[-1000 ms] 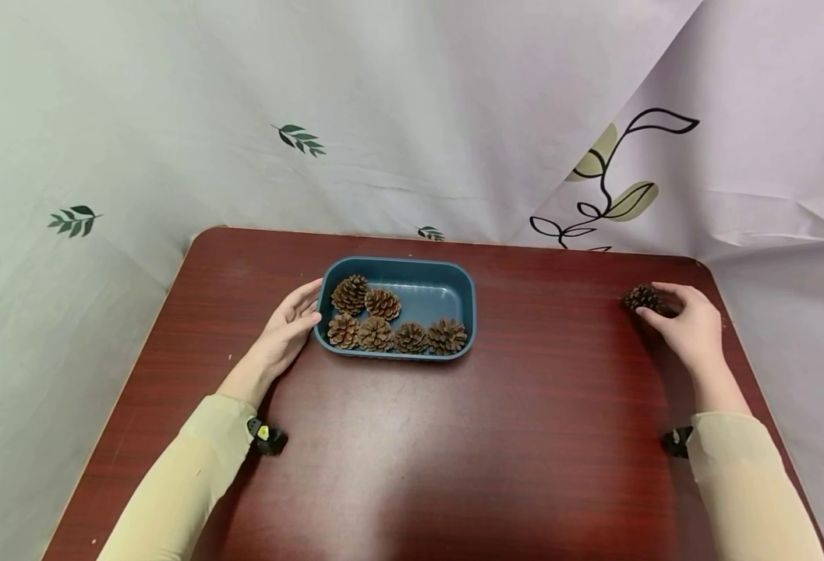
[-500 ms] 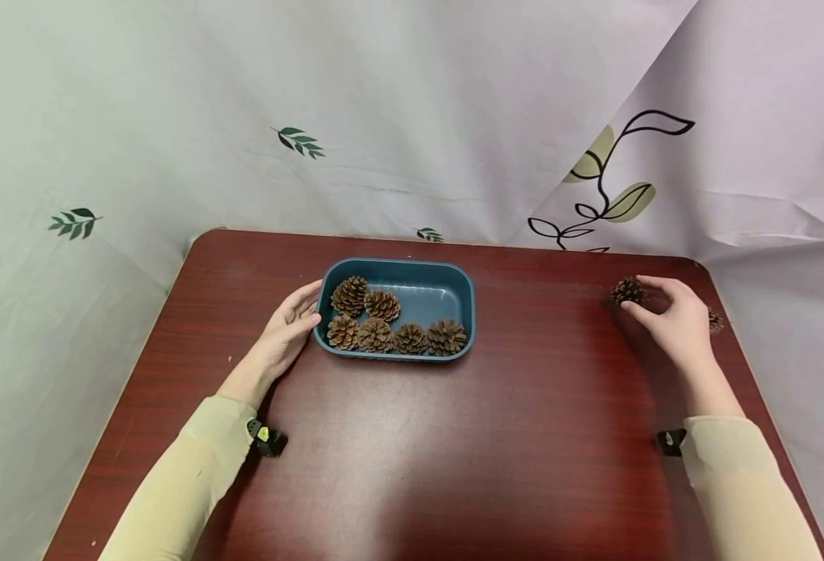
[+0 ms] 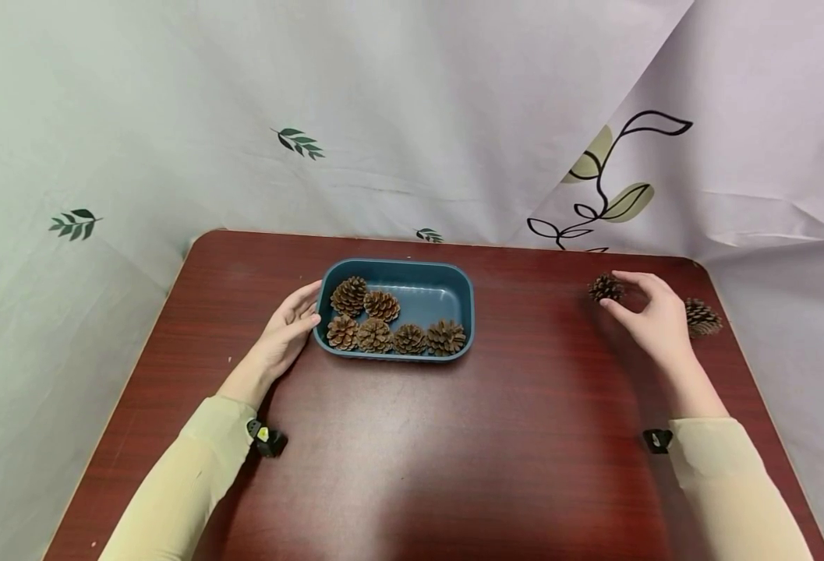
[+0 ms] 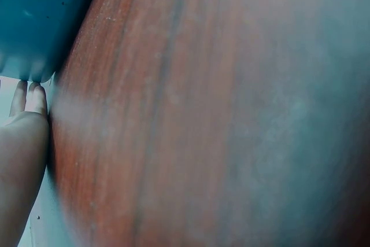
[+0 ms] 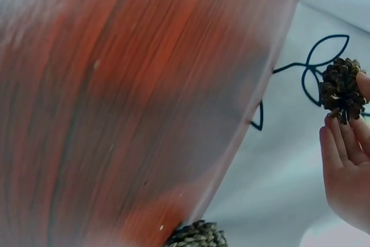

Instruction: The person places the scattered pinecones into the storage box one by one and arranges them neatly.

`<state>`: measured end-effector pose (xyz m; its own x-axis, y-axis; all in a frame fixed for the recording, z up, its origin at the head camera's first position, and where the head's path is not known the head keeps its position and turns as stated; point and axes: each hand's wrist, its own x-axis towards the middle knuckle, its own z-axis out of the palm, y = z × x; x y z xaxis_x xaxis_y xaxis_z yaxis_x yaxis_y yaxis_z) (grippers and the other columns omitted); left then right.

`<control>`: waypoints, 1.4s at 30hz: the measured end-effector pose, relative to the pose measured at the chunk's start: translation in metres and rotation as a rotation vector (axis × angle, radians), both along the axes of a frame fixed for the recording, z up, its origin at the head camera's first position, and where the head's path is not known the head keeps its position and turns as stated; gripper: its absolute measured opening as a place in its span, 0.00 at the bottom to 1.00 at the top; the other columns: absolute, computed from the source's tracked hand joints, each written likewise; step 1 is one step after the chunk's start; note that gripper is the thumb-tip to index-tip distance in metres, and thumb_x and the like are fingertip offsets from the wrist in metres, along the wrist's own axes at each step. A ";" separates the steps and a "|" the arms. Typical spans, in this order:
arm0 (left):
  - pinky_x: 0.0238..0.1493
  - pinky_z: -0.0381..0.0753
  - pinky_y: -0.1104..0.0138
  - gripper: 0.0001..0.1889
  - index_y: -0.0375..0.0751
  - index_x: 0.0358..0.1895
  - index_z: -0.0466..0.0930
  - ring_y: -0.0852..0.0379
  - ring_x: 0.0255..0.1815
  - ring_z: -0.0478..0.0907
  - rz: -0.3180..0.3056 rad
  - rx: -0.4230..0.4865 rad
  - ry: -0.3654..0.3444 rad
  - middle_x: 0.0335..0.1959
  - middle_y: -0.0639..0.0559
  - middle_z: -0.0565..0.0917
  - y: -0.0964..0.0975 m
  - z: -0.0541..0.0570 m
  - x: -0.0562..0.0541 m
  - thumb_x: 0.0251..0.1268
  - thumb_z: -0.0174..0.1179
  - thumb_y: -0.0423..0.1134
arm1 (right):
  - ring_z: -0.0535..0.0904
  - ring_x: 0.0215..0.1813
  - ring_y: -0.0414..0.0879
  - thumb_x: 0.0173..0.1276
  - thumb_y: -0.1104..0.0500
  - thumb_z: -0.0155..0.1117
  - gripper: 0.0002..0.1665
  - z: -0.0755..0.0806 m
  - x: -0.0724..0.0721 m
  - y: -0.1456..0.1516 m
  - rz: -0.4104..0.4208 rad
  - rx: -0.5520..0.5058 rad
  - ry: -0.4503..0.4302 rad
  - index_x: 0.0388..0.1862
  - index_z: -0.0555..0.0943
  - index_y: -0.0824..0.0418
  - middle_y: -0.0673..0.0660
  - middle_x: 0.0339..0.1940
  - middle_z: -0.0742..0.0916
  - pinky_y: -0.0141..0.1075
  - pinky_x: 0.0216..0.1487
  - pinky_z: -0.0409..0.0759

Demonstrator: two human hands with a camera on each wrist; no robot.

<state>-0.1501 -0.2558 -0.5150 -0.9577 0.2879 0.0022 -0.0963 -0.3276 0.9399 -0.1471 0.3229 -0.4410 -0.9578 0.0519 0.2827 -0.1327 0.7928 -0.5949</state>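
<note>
A pine cone (image 3: 606,288) is pinched between the thumb and fingers of my right hand (image 3: 653,318), above the right part of the table. In the right wrist view the same pine cone (image 5: 342,89) stands out against the curtain, gripped at its side and base. My left hand (image 3: 284,331) touches the left end of a dark blue plastic box (image 3: 464,269), fingers and thumb extended along its outer wall. Several brown pine cones (image 3: 375,333) lie in the box, along its near side and left end. Fingertips (image 4: 36,88) meet the box's wall (image 4: 43,21) in the left wrist view.
Another pine cone (image 3: 702,318) lies near the table's right edge, just right of my right hand. The dark red wooden table (image 3: 524,436) has rounded back corners. A pale curtain (image 3: 412,117) with leaf prints hangs behind and beside it.
My right hand has moved left with the pine cone in its fingers, uncovering another pine cone by the right edge. The left hand and box have stayed in place.
</note>
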 end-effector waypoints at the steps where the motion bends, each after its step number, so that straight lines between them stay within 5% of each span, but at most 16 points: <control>1: 0.67 0.75 0.75 0.30 0.47 0.80 0.65 0.65 0.69 0.75 0.000 0.001 0.000 0.69 0.64 0.79 0.000 0.000 0.000 0.80 0.49 0.21 | 0.62 0.52 0.08 0.64 0.63 0.79 0.29 0.000 0.000 -0.002 0.008 0.000 0.001 0.65 0.85 0.62 0.66 0.60 0.87 0.17 0.54 0.61; 11: 0.69 0.74 0.75 0.29 0.47 0.79 0.66 0.66 0.70 0.75 0.002 0.008 -0.001 0.69 0.64 0.79 0.001 0.001 0.000 0.80 0.49 0.22 | 0.74 0.56 0.25 0.63 0.64 0.80 0.29 0.000 -0.001 -0.021 0.069 -0.020 0.010 0.64 0.86 0.61 0.65 0.60 0.88 0.15 0.56 0.62; 17: 0.68 0.75 0.75 0.29 0.47 0.79 0.67 0.66 0.70 0.75 0.001 0.014 -0.002 0.69 0.64 0.79 0.002 0.002 0.000 0.81 0.50 0.23 | 0.68 0.52 0.13 0.62 0.65 0.80 0.29 0.000 -0.002 -0.034 0.120 -0.055 0.019 0.64 0.85 0.63 0.67 0.58 0.88 0.13 0.55 0.65; 21: 0.68 0.75 0.75 0.28 0.49 0.78 0.68 0.67 0.69 0.75 0.005 0.011 -0.002 0.68 0.64 0.80 0.002 0.002 0.000 0.81 0.51 0.24 | 0.69 0.52 0.13 0.63 0.66 0.80 0.29 0.002 -0.001 -0.045 0.136 -0.062 0.018 0.64 0.85 0.63 0.65 0.58 0.88 0.12 0.56 0.65; 29: 0.67 0.75 0.75 0.29 0.47 0.79 0.66 0.67 0.69 0.75 0.002 0.009 -0.004 0.69 0.64 0.79 0.001 0.002 0.000 0.81 0.50 0.23 | 0.79 0.57 0.39 0.62 0.68 0.79 0.29 0.003 0.001 -0.066 0.169 -0.063 0.027 0.63 0.86 0.62 0.63 0.59 0.88 0.14 0.61 0.63; 35: 0.67 0.75 0.75 0.29 0.48 0.79 0.66 0.67 0.70 0.75 -0.002 -0.003 -0.009 0.69 0.65 0.78 0.001 0.002 0.000 0.81 0.50 0.23 | 0.77 0.58 0.28 0.61 0.69 0.80 0.30 0.003 0.003 -0.080 0.210 -0.099 0.036 0.63 0.86 0.62 0.62 0.58 0.89 0.12 0.61 0.65; 42: 0.67 0.75 0.75 0.29 0.49 0.78 0.67 0.67 0.69 0.75 -0.003 0.002 -0.003 0.69 0.64 0.78 0.000 0.002 0.001 0.81 0.49 0.23 | 0.78 0.59 0.32 0.60 0.70 0.80 0.30 0.003 0.005 -0.095 0.262 -0.118 0.052 0.62 0.86 0.62 0.61 0.58 0.89 0.11 0.63 0.66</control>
<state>-0.1495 -0.2554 -0.5129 -0.9568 0.2907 0.0005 -0.0996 -0.3295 0.9389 -0.1424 0.2275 -0.4377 -0.9274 -0.1603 0.3381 -0.3564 0.6534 -0.6679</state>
